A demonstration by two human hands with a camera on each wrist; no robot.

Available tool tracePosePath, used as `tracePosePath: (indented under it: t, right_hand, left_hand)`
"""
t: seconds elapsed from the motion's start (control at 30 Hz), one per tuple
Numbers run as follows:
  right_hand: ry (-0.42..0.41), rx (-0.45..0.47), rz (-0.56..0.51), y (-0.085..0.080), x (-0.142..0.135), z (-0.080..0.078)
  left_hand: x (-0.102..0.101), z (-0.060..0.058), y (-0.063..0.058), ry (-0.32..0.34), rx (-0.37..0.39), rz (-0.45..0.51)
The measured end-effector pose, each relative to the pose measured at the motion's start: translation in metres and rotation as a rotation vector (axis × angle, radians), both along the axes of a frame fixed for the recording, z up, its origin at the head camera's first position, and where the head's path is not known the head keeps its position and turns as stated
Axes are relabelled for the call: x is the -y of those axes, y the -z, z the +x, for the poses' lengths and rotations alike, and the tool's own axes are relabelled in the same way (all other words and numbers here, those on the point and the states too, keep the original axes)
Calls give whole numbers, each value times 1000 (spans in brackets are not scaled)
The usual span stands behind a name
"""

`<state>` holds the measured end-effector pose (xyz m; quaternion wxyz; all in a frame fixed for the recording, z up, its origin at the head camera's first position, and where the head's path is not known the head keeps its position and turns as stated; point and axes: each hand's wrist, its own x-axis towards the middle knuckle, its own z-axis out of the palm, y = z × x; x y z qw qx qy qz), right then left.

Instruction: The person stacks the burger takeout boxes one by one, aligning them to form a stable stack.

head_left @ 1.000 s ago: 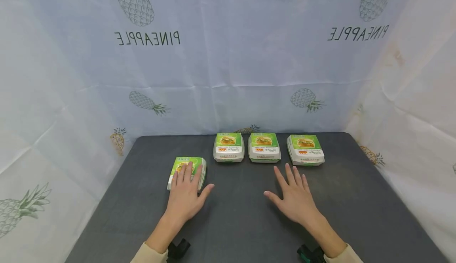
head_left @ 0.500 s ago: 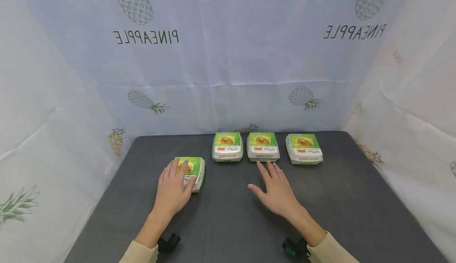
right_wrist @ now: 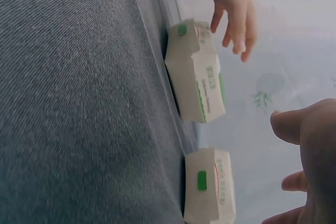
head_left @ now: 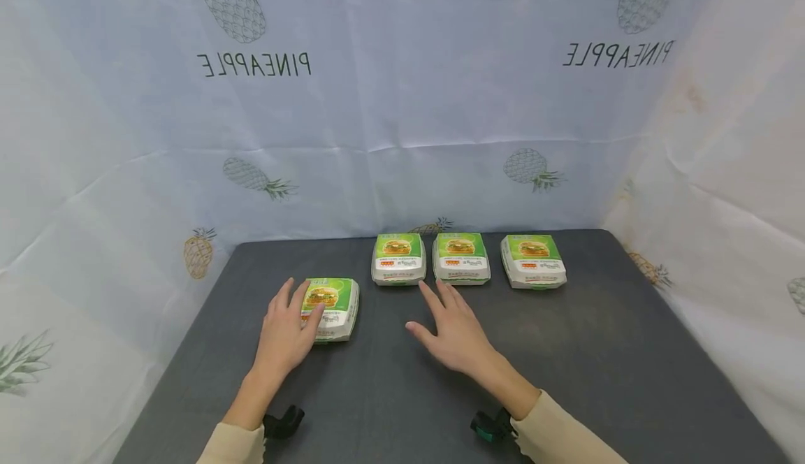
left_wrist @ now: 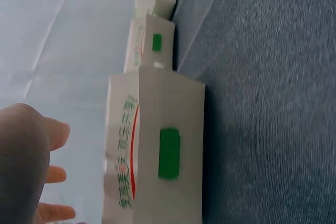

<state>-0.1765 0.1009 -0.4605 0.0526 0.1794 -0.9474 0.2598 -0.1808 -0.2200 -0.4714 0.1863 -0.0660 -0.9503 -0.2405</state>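
Closest to me on the left lies a green and white burger box [head_left: 328,310] with a burger printed on its lid. My left hand [head_left: 281,331] is spread at its left side, thumb and fingertips overlapping the lid in the head view. From the left wrist, the box [left_wrist: 170,150] shows its pale front with a green tab, and the fingers stay up beside the lid. My right hand [head_left: 459,335] hovers with loosely spread fingers in front of two more burger boxes, the left one [head_left: 398,260] and the middle one [head_left: 461,259]. It holds nothing.
Another burger box [head_left: 533,262] stands at the right of the back row, slightly turned. All the boxes sit on a dark grey table [head_left: 390,408]. A white pineapple-print cloth [head_left: 402,100] hangs behind and along both sides. Black wrist mounts [head_left: 284,422] show under the sleeves.
My left hand has slid leftward off the top of the nearest box to its left side. The right hand has drifted left from before the right box. The boxes keep their places on the table.
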Motion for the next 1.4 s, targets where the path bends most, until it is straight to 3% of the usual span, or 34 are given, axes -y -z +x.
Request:
tracePosePath:
  t: [0.17,0.3,0.57,0.87,1.0,1.17,1.4]
  right_hand:
    - [-26,15,-20,2,14,-4]
    - [-42,28,-49,2,25,-9]
    - [-104,103,-114,3,46,-23]
    - [-192,179,-232,8,62,-34]
    - [-224,224,-290,10,70,-37]
    - [-239,264,-362,16,83,-44]
    - [-198,354,-466,21,100,-47]
  left_hand:
    - [11,-4,6,2,45,37]
    - [18,-8,6,36,104,118]
    - [28,-15,4,107,272,267]
    - [39,-22,8,151,424,364]
    - [40,-22,10,185,454,404]
    - [40,-22,10,167,479,411]
    - [39,-21,10,166,489,419]
